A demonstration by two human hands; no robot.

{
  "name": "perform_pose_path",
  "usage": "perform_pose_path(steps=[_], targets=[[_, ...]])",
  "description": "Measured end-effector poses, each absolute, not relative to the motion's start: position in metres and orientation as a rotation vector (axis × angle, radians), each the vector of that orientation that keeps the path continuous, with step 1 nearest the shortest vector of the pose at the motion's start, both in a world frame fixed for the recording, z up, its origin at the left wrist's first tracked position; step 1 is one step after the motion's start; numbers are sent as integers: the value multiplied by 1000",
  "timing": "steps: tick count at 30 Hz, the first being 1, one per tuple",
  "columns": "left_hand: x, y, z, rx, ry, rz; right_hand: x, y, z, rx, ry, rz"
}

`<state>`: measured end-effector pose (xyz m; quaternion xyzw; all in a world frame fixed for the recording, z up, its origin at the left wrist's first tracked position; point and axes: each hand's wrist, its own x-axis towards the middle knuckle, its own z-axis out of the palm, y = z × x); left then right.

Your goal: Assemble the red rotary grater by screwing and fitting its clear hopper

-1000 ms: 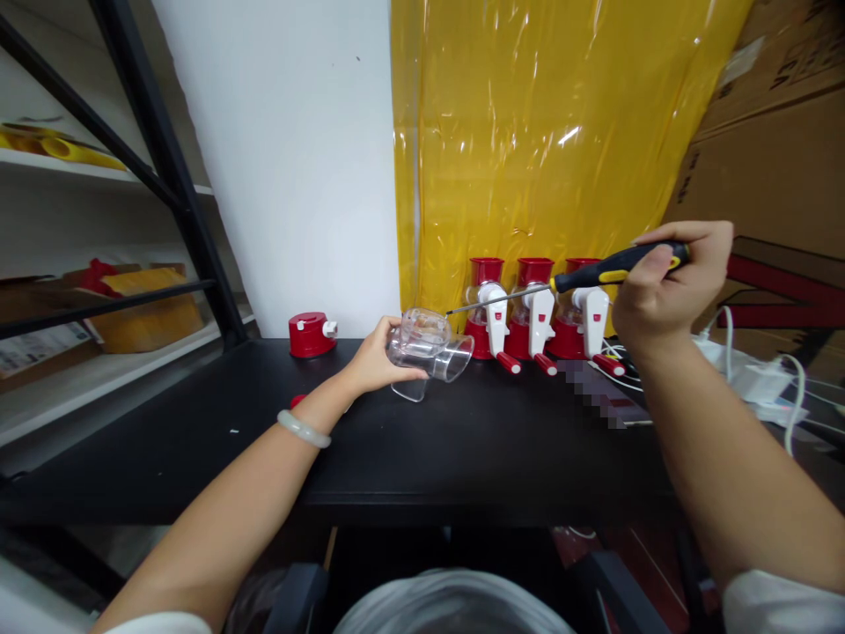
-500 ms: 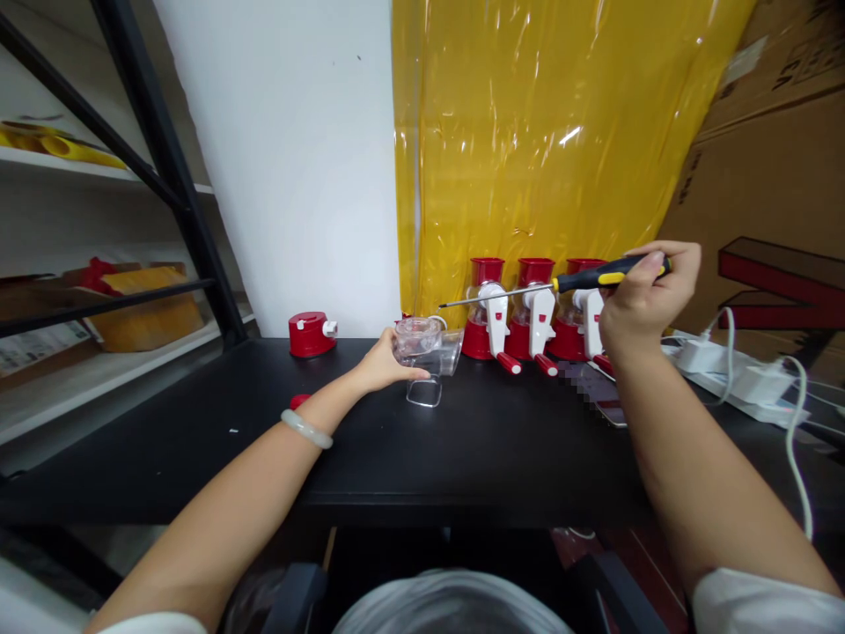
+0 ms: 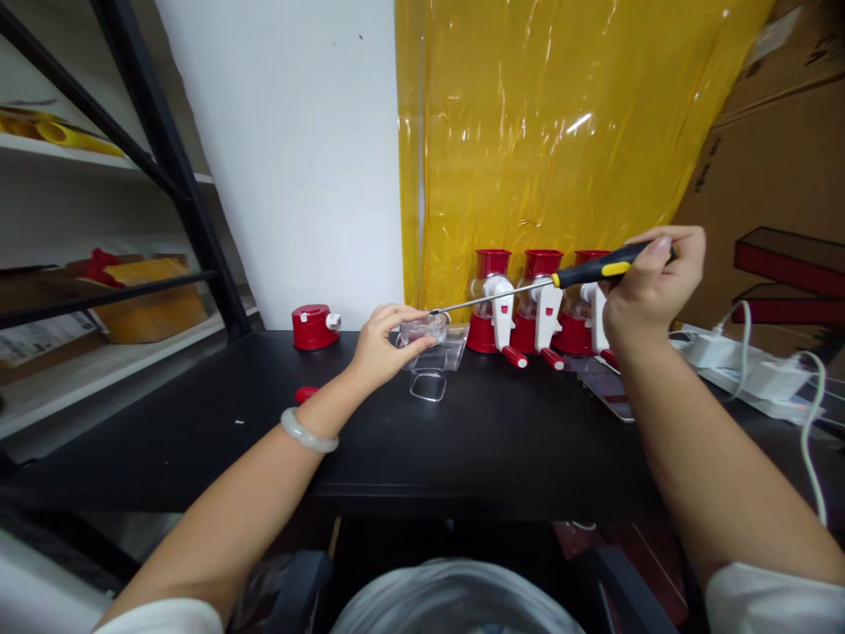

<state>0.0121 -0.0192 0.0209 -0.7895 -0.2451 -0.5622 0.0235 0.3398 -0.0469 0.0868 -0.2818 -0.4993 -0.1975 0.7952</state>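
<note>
A screwdriver [image 3: 598, 268] with a black and yellow handle is gripped in my right hand [image 3: 650, 282], its long shaft pointing left. The tip reaches the top of a clear plastic grinder body [image 3: 452, 345] on the table. My left hand [image 3: 386, 343] holds this body at its upper rim, fingers along the top and thumb in front. My left fingertips are close to the screwdriver's tip; whether they touch it I cannot tell. A clear square opening [image 3: 428, 385] of the body faces me.
Several red and white hand-crank grinders [image 3: 502, 308] stand behind to the right. A red base [image 3: 315, 327] and a small red piece [image 3: 304, 394] lie left. Right of the grinders are a phone [image 3: 611, 392] and a power strip [image 3: 759, 387] with white cables. Black shelving [image 3: 149, 114] rises at left.
My left hand has shifted from the side of the clear body up to its top rim, its fingers now beside the screwdriver tip. My right hand keeps the screwdriver nearly in place.
</note>
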Motion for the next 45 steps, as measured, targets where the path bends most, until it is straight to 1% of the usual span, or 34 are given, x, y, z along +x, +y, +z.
perform_pose_path(steps=[5, 14, 19, 33, 39, 45], targets=[[15, -19, 16, -2310, -824, -1804, 320, -45, 82, -546, -1113, -540], [11, -16, 17, -2327, -754, -1879, 320, -43, 79, -528, -1115, -550], [11, -16, 18, -2319, -747, -1869, 318, -47, 79, -572, -1118, -529], [6, -11, 18, -2332, -732, -1844, 320, -44, 79, -531, -1120, -542], [3, -10, 19, -2367, -762, -1761, 323, -43, 78, -519, -1145, -564], [-1, -9, 21, -2365, -647, -1585, 329, -39, 76, -506, -1183, -606]])
